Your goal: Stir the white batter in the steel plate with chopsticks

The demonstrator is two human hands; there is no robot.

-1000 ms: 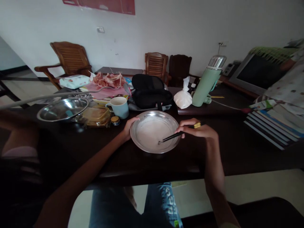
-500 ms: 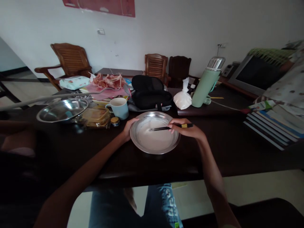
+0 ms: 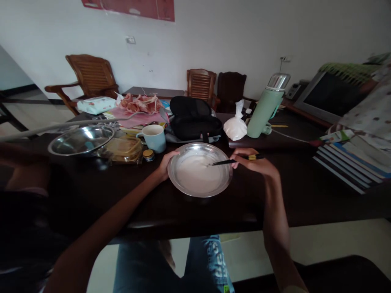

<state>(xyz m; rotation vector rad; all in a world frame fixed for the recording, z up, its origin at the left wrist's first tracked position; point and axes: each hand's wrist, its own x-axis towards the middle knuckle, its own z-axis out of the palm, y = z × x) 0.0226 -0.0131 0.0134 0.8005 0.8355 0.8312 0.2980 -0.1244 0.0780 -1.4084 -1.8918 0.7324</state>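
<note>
A dark table [image 3: 305, 191] spans the frame's middle. The red banner [image 3: 134, 9], upper left, is cut off by the top edge. Jeans [image 3: 203, 262], bottom centre, bear pale lettering too distorted to read. At centre sits a metal bowl [image 3: 200, 149] of pale mixture [image 3: 195, 179]. The left hand [image 3: 165, 165] grips its left rim; the right hand [image 3: 255, 165], wrist bent, pinches black chopsticks [image 3: 222, 162].

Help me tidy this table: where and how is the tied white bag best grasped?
Probably by the gathered neck of the bag, coming from above: it stands up over the rounded body, while the green flask crowds its right side.
</note>
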